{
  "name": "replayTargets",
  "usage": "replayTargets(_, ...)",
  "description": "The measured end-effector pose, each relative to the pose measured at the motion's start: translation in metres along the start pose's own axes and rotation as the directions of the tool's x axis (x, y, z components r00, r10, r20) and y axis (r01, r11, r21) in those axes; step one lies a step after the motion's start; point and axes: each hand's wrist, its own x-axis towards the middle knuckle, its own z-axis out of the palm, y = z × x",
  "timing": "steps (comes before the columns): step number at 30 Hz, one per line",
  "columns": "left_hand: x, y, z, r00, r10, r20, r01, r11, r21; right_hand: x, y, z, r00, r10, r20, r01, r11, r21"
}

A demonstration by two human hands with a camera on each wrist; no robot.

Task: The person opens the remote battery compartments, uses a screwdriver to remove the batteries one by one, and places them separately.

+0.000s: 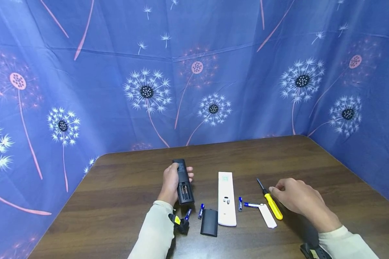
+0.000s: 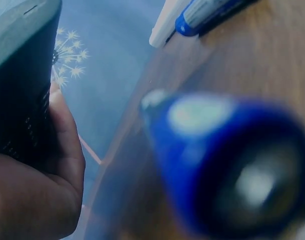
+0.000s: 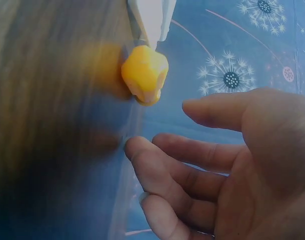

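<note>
My left hand [image 1: 170, 183] grips a black remote control [image 1: 182, 172], its back facing up and its battery bay uncovered. Two slim dark shapes, seemingly batteries, lie inside the bay. In the left wrist view the fingers curl round the remote's edge, and a blue battery [image 2: 192, 145] looms blurred in front. My right hand [image 1: 299, 198] hovers just right of a yellow-handled screwdriver [image 1: 273, 207], its fingers loosely bent around nothing. The right wrist view shows a gap between the thumb and fingers, with the screwdriver handle [image 3: 145, 72] apart from them.
A white remote [image 1: 226, 212] lies mid-table, a black battery cover [image 1: 209, 223] at its left. Several blue batteries [image 1: 201, 211] are scattered around. A white cover [image 1: 267, 216] lies beside the screwdriver, touching one battery [image 1: 251, 205]. A blue patterned cloth [image 1: 246, 72] hangs behind the table [image 1: 116, 216].
</note>
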Motion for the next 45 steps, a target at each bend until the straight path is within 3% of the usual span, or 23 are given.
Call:
replayTargets(9, -0.003, 0.01, -0.013, 1.0, -0.011, 0.012, 0.01, 0.997, 0.082, -0.002, -0.001, -0.001, 1.0, -0.004, 0.0, 0.004, 1.0, 0.004)
replayTargets(22, -0.007, 0.014, -0.018, 0.997, -0.079, 0.015, 0.075, 0.984, 0.162, -0.001, 0.002, -0.005, 1.0, -0.001, 0.01, 0.001, 1.0, 0.023)
replayTargets(27, -0.009, 0.015, -0.015, 0.995, -0.093, -0.019, 0.095, 0.97, 0.223, 0.0, 0.001, -0.003, 1.0, -0.011, -0.002, 0.011, 1.0, 0.026)
replayTargets(32, -0.01, 0.013, -0.011, 0.995, -0.07, -0.076, 0.088, 0.957, 0.275, -0.002, 0.0, -0.002, 1.0, -0.011, -0.001, 0.011, 1.0, 0.022)
replayTargets(36, -0.011, 0.011, -0.009, 0.993, -0.01, -0.121, 0.054, 0.93, 0.363, -0.002, -0.001, -0.002, 1.0, -0.014, 0.002, 0.013, 1.0, 0.023)
replayTargets(40, -0.011, 0.011, -0.007, 0.988, 0.04, -0.146, 0.038, 0.867, 0.496, -0.002, -0.002, -0.002, 1.0, -0.007, 0.005, 0.007, 1.0, 0.022)
replayTargets(45, -0.011, 0.011, -0.007, 0.989, 0.041, -0.145, 0.053, 0.806, 0.59, -0.002, -0.002, -0.001, 1.0, 0.006, 0.021, -0.007, 1.0, 0.021)
